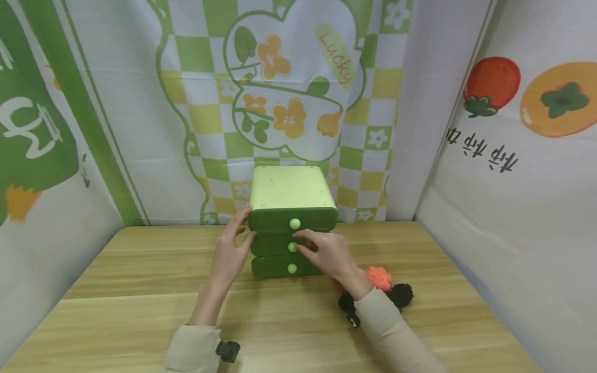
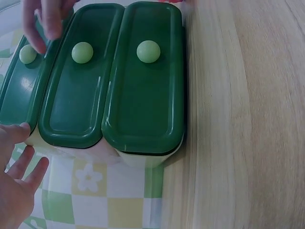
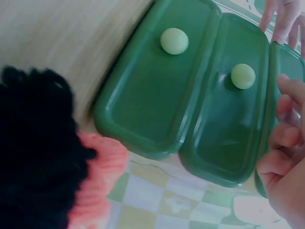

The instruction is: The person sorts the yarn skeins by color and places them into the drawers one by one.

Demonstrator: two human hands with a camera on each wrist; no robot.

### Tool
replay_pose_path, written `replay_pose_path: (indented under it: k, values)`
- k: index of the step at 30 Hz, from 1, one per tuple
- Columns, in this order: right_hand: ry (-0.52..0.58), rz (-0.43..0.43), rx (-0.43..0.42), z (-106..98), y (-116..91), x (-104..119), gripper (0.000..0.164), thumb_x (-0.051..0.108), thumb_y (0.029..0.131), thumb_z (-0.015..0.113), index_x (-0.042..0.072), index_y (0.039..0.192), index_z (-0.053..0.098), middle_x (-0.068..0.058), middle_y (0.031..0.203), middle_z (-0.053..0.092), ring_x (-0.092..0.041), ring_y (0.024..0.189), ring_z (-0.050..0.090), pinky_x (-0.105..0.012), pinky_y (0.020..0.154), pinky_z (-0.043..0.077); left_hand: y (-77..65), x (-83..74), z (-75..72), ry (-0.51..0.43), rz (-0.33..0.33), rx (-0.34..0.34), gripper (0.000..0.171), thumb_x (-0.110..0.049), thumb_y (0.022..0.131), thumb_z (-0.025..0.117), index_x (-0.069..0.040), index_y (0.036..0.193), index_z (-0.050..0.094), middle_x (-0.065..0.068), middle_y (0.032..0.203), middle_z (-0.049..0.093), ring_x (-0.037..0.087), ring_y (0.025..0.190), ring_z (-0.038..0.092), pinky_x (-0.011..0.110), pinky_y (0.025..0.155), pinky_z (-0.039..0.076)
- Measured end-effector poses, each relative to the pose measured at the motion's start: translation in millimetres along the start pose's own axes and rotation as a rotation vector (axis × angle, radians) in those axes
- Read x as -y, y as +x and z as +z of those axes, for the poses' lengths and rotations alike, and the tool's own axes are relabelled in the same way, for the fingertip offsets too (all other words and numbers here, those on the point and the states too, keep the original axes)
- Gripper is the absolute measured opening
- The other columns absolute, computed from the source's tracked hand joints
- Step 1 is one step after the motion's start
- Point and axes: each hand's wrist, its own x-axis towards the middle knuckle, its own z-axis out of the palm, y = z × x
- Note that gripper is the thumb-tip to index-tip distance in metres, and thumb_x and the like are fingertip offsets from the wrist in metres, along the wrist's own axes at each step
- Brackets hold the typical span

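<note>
A small cabinet with a pale green top (image 1: 291,187) and three dark green drawers stands at the back of the table. Each drawer front has a round pale knob: the top knob (image 1: 295,224), the middle knob (image 1: 292,247) and the bottom knob (image 2: 148,51). At the cabinet's upper left side rests my left hand (image 1: 230,247), fingers spread, thumb at the edge of the drawer fronts. My right hand (image 1: 326,253) is in front of the upper drawers with fingers loosely bent. Both wrist views show the middle knob untouched; contact with the top knob is not clear.
To the right of the cabinet, partly behind my right forearm, lie an orange yarn bundle (image 1: 379,278) and black fuzzy yarn pieces (image 1: 401,296). Printed cloth walls (image 1: 448,155) enclose the wooden table (image 1: 140,269) at the back and sides.
</note>
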Motion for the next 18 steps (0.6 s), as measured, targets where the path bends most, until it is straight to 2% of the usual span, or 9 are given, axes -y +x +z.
replay_pose_path:
  k: [6,11,18]
  values:
    - [-0.015,0.057,0.086,7.8,-5.2,0.2,0.029,0.032,0.085,0.079,0.026,0.113,0.074,0.011,0.071,0.070,0.002,0.060,0.059,-0.010,0.044,0.037,-0.5,-0.9,-1.5,-0.002,-0.023,0.010,0.065,0.008,0.090,0.066,-0.015,0.147,0.048,0.007,0.155,0.044,0.034,0.129,0.053,0.051,0.106,0.052]
    - [-0.034,0.072,0.103,12.3,-5.5,-1.2,0.030,0.031,0.084,0.080,0.029,0.113,0.074,0.011,0.074,0.071,0.001,0.060,0.059,-0.013,0.043,0.037,-0.1,-2.2,-1.2,-0.017,-0.033,0.000,0.066,0.010,0.089,0.066,-0.015,0.147,0.048,0.006,0.155,0.045,0.032,0.129,0.053,0.049,0.106,0.053]
    - [-0.064,0.091,0.109,17.9,-6.9,-3.5,0.029,0.028,0.082,0.082,0.031,0.110,0.075,0.010,0.081,0.074,0.000,0.064,0.060,-0.018,0.046,0.045,-0.1,-2.0,1.4,-0.017,-0.021,-0.021,0.067,0.011,0.087,0.067,-0.014,0.147,0.049,0.009,0.152,0.048,0.034,0.127,0.055,0.051,0.103,0.054]
